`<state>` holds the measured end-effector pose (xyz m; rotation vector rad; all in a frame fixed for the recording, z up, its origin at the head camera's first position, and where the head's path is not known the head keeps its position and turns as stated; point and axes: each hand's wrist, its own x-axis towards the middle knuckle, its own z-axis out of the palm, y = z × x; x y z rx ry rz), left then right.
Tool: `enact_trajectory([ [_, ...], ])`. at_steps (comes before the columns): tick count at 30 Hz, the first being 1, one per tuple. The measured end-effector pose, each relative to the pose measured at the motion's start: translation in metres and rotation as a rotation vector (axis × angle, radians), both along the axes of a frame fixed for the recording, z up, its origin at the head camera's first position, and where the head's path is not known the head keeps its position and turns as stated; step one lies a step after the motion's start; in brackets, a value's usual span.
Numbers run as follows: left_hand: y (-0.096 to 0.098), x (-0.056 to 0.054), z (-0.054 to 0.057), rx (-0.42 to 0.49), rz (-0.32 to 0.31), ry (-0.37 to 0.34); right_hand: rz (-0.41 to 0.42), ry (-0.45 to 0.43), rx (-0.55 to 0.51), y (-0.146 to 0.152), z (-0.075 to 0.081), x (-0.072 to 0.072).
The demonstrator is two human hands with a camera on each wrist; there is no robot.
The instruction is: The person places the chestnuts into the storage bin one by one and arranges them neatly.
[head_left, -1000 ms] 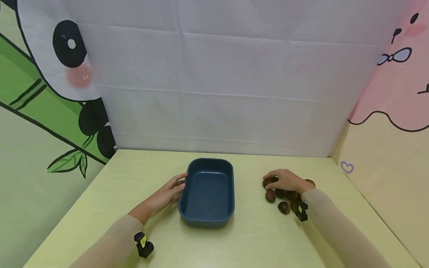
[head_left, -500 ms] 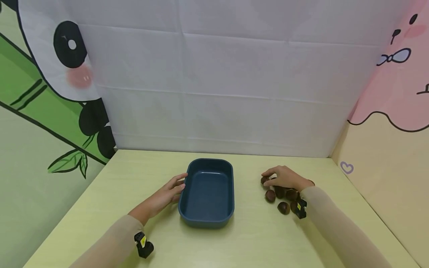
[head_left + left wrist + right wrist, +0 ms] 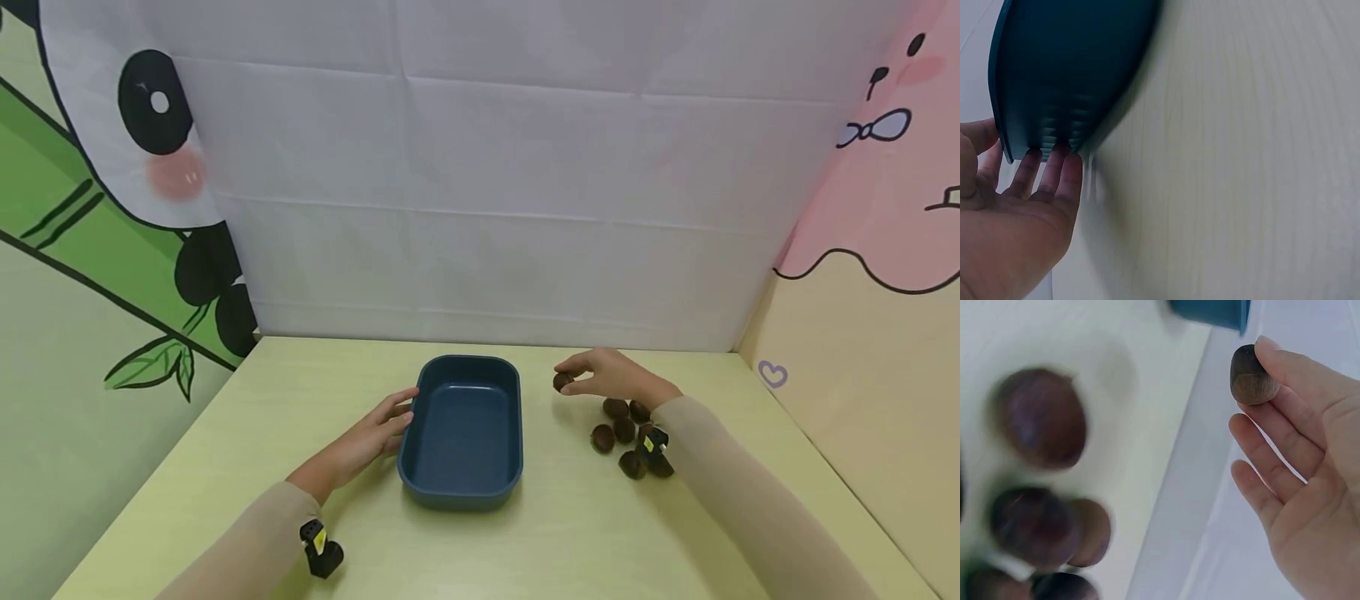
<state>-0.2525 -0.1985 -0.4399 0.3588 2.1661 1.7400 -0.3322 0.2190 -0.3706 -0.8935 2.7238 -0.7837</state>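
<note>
In the head view, a deep blue rectangular tray (image 3: 459, 502) stands at the middle of the table. My left hand (image 3: 360, 446) touches its left side with extended fingers; in the left wrist view the fingertips (image 3: 1071, 172) rest against the tray wall (image 3: 1041, 75). My right hand (image 3: 615, 375) pinches one brown chestnut (image 3: 562, 382) between thumb and fingers, held above the table to the right of the tray. The right wrist view shows that chestnut (image 3: 1252, 378) at the fingertips, with the other fingers loosely spread. Nothing lies inside the tray.
Several loose chestnuts (image 3: 624, 430) lie in a cluster on the pale table (image 3: 540, 542), below the right hand and partly hidden by its wrist. A white sheet (image 3: 487, 208) hangs behind the table, and printed panels (image 3: 862, 350) flank it.
My right hand has lifted a chestnut out of the cluster and moved left and away from me, towards the tray. The left hand and tray look unmoved.
</note>
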Motion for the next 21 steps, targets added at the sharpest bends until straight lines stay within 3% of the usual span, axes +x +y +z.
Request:
enact_trajectory([
  [9, 0.001, 0.000, 0.000, 0.012, 0.006, -0.002, 0.057, -0.013, -0.047, -0.050, 0.025, 0.000],
  [21, 0.000, -0.003, -0.005, 0.012, 0.019, -0.010, 0.110, -0.076, -0.147, -0.120, 0.026, -0.012],
])
